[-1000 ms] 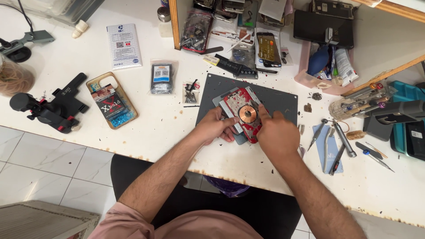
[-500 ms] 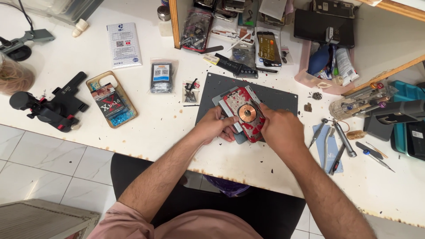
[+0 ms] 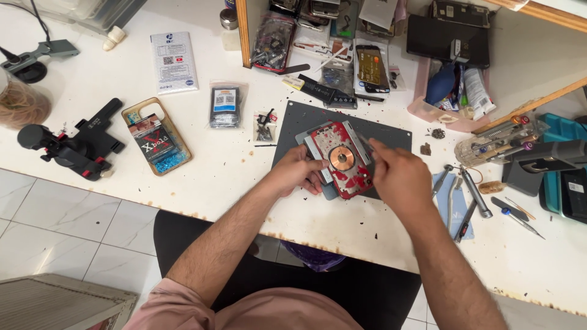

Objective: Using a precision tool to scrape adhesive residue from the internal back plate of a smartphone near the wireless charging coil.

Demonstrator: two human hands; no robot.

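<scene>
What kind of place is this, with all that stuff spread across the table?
Most likely a phone repair bench. Both hands work on an opened red phone lying on a dark mat. Screwdrivers lie to its right, and more phones and small bagged parts sit along the white table.

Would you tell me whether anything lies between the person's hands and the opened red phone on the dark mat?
Nothing visible does. The left hand already rests on the red phone at its left edge, and the right hand sits against its right side, both over the dark mat.
</scene>
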